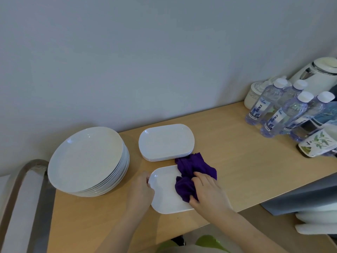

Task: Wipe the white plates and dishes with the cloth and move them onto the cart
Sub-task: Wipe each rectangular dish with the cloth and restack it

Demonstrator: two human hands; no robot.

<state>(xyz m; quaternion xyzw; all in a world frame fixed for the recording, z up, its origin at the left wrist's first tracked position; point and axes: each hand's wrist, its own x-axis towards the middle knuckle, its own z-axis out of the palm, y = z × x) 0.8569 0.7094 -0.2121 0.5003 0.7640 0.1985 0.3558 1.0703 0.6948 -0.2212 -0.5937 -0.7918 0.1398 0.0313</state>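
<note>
dish (165, 198) long axis near-far | cloth (189, 179) on it

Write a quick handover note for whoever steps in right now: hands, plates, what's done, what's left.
Left hand grips the left edge of a white oblong dish on the wooden table.
Right hand presses a purple cloth onto that dish, mid-wipe.
Behind it: stack of white oblong dishes. Left: stack of round white plates.
Done: nothing visibly on the cart.
Left: finish this dish, wipe both stacks, move all over.
</note>
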